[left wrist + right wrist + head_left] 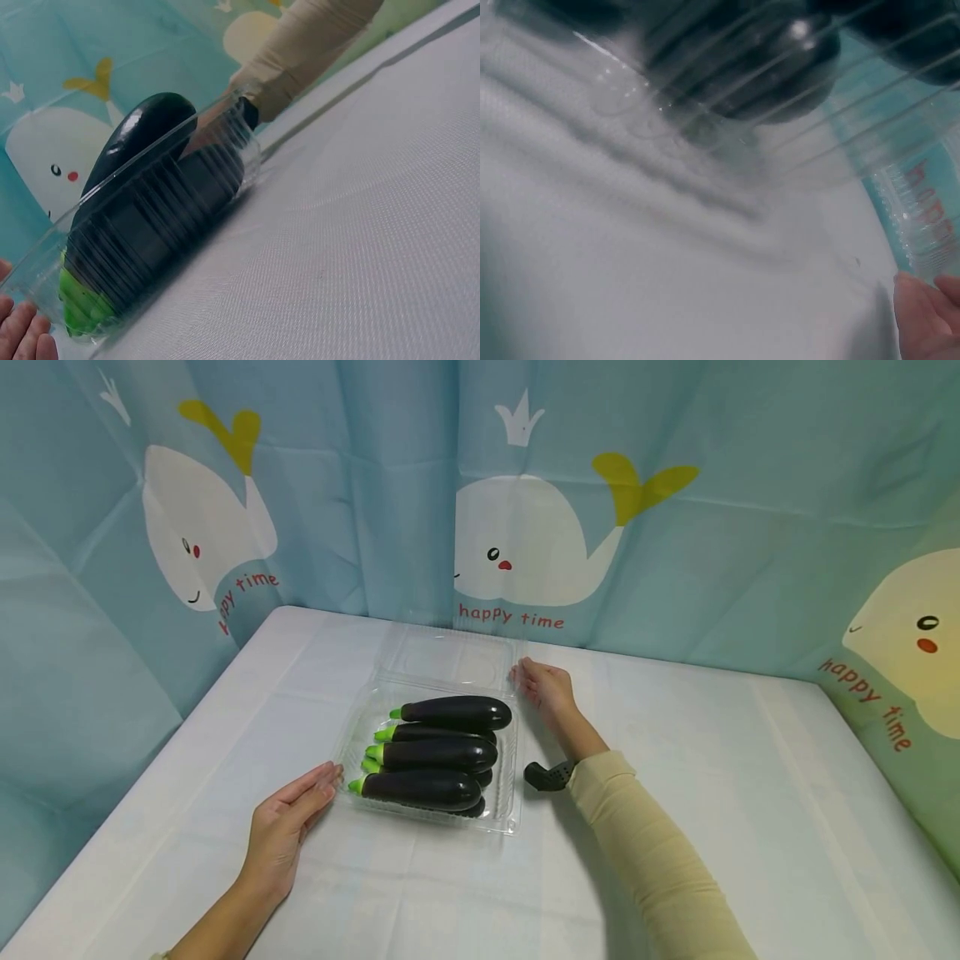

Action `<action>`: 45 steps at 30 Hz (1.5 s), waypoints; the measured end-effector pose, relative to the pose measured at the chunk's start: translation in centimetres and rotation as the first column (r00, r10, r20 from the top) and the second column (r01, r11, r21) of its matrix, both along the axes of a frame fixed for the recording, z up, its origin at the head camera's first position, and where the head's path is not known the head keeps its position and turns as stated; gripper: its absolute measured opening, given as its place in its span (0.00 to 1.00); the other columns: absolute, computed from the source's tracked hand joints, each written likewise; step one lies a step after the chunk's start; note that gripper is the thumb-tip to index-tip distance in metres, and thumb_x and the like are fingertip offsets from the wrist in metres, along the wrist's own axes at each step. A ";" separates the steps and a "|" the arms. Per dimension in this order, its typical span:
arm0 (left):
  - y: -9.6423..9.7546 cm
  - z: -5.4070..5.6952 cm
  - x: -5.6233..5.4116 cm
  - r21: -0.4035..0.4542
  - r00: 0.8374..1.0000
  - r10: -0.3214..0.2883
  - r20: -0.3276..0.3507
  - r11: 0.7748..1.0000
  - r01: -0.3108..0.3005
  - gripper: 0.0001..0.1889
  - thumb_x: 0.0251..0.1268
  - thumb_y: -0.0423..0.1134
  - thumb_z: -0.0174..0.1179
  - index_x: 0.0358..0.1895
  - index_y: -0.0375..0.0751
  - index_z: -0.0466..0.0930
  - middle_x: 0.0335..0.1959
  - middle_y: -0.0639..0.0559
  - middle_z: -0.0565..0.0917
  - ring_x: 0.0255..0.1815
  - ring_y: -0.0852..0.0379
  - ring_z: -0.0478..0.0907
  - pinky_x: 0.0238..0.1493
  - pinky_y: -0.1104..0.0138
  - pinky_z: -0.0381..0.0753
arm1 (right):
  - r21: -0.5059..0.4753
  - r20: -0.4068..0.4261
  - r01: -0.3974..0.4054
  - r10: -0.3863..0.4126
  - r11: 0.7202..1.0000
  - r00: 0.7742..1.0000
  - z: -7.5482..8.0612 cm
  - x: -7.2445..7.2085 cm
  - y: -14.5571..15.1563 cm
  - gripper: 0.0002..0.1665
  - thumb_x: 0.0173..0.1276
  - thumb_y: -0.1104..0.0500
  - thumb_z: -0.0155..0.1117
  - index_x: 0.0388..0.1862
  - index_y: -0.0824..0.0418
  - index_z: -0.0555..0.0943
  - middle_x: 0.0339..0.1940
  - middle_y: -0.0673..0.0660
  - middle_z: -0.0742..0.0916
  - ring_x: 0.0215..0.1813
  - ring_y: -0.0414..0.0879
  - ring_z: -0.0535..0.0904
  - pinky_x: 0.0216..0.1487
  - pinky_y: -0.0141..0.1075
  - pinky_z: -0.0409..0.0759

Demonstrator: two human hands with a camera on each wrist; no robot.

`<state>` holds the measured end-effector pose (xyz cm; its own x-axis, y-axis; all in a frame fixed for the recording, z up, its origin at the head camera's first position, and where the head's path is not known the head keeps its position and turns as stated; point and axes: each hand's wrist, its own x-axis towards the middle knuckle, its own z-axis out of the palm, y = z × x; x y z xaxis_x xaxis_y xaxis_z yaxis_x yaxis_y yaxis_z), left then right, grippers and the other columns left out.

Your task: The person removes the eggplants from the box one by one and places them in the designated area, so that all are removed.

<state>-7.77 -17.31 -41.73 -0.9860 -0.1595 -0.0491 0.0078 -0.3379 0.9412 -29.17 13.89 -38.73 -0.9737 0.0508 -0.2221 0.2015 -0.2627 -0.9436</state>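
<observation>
A clear plastic clamshell container [506, 802] stands open on the table, its lid [450, 653] raised at the back. Several dark eggplants [431, 753] with green stem ends lie in it, stacked side by side. My left hand [281, 831] is at the container's left side, fairly straight fingers touching the edge near the front corner. At the right edge of the lid, close to the hinge, my right hand [547, 689] has its fingers curled and pinches the plastic. In the right wrist view, its fingertips [911, 300] show just below the ridged lid edge.
A white cloth covers the table [750, 793]. Behind and at both sides hangs a blue curtain [405, 527] with whale prints. A black perforated device [547, 775] sits by my right wrist, beside the container.
</observation>
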 end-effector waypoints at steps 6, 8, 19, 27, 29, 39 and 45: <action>0.0 -0.1 0.0 -0.003 1.000 -0.003 -0.003 1.000 0.003 0.25 0.61 0.31 0.59 0.59 0.20 0.65 0.49 0.53 0.81 0.52 0.58 0.76 0.54 0.70 0.72 | 0.034 0.023 0.010 -0.011 0.999 1.000 -0.3 0.1 0.0 0.19 0.69 0.62 0.54 0.49 0.78 0.72 0.25 0.54 0.84 0.33 0.40 0.82 0.31 0.26 0.80; 0.0 0.0 0.0 -0.006 1.000 -0.004 0.001 1.000 0.004 0.25 0.61 0.31 0.59 0.59 0.20 0.65 0.48 0.53 0.81 0.52 0.59 0.76 0.54 0.70 0.72 | 0.049 0.033 0.012 -0.014 0.999 0.999 -0.5 0.2 0.0 0.19 0.70 0.60 0.54 0.48 0.77 0.73 0.25 0.53 0.84 0.33 0.40 0.82 0.31 0.25 0.80; 0.1 0.2 -0.1 -0.029 1.000 -0.004 0.021 1.000 0.004 0.28 0.62 0.33 0.59 0.60 0.19 0.62 0.48 0.55 0.81 0.52 0.60 0.76 0.53 0.70 0.72 | 0.147 0.059 0.117 -0.126 0.982 0.990 0.0 0.5 0.3 0.18 0.66 0.56 0.59 0.45 0.71 0.75 0.34 0.57 0.84 0.33 0.41 0.80 0.38 0.29 0.80; 0.1 0.3 -0.1 -0.018 1.000 0.000 0.029 1.000 0.001 0.27 0.62 0.33 0.59 0.60 0.21 0.64 0.48 0.54 0.81 0.52 0.59 0.76 0.53 0.70 0.72 | 0.577 -0.314 0.222 -0.037 0.786 0.949 2.3 2.2 0.6 0.29 0.63 0.47 0.61 0.52 0.70 0.77 0.50 0.63 0.81 0.52 0.51 0.77 0.53 0.40 0.75; 0.1 0.3 0.0 -0.015 1.000 -0.001 0.031 1.000 0.001 0.26 0.62 0.33 0.59 0.60 0.21 0.64 0.48 0.55 0.81 0.51 0.59 0.76 0.53 0.70 0.72 | 0.585 -0.325 0.192 0.011 0.788 0.946 2.7 2.5 0.5 0.30 0.63 0.46 0.61 0.53 0.70 0.77 0.50 0.63 0.81 0.52 0.52 0.77 0.53 0.42 0.75; 0.1 0.4 0.2 -0.004 1.000 -0.006 0.025 1.000 0.006 0.27 0.62 0.32 0.58 0.60 0.19 0.62 0.47 0.55 0.82 0.51 0.60 0.77 0.52 0.71 0.73 | 0.605 -0.262 -0.063 0.273 0.794 0.926 3.8 4.5 -0.3 0.33 0.63 0.48 0.62 0.60 0.68 0.72 0.54 0.62 0.79 0.56 0.51 0.75 0.57 0.43 0.73; 0.0 0.4 0.0 -0.013 1.000 -0.008 0.025 1.000 0.008 0.27 0.62 0.33 0.59 0.60 0.20 0.63 0.48 0.55 0.81 0.51 0.59 0.76 0.53 0.71 0.72 | 0.640 -0.289 -0.142 0.408 0.755 0.866 4.4 5.6 -0.9 0.31 0.62 0.53 0.64 0.60 0.67 0.71 0.56 0.64 0.78 0.57 0.54 0.74 0.58 0.46 0.72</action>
<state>-7.74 -17.30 -41.37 -0.9858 -0.1522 -0.0714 -0.0182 -0.3257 0.9453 -23.57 13.02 -34.33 -0.9569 -0.2451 0.1558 -0.2406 0.3682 -0.8981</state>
